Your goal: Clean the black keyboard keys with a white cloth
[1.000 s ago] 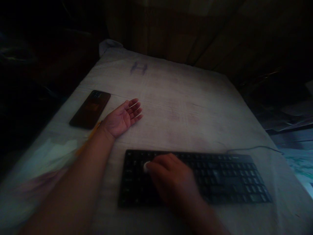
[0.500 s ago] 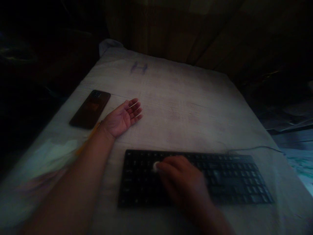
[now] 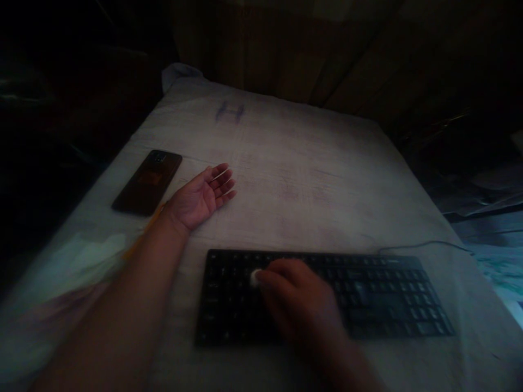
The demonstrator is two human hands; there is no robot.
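My right hand is closed over the left half of a black keyboard. Between its fingertips is a small white wad that looks like cotton, against the upper-left keys; whether it touches them I cannot tell. The hand hides the keys beneath it. My left hand lies palm up on the cloth-covered surface, fingers spread and slightly curled, holding nothing. Just beyond its wrist, to the left, a dark brown phone rests with its camera side up.
From the keyboard's top right a thin cable runs off to the right edge. A yellow strip and a pale crumpled plastic bag or wrapper lie beside my left forearm. Dark boards or drapery stand behind the far edge.
The whole view has shifted slightly, so everything sits a little further left. My right hand and the white wad have moved slightly left over the keys. My left hand stays in place.
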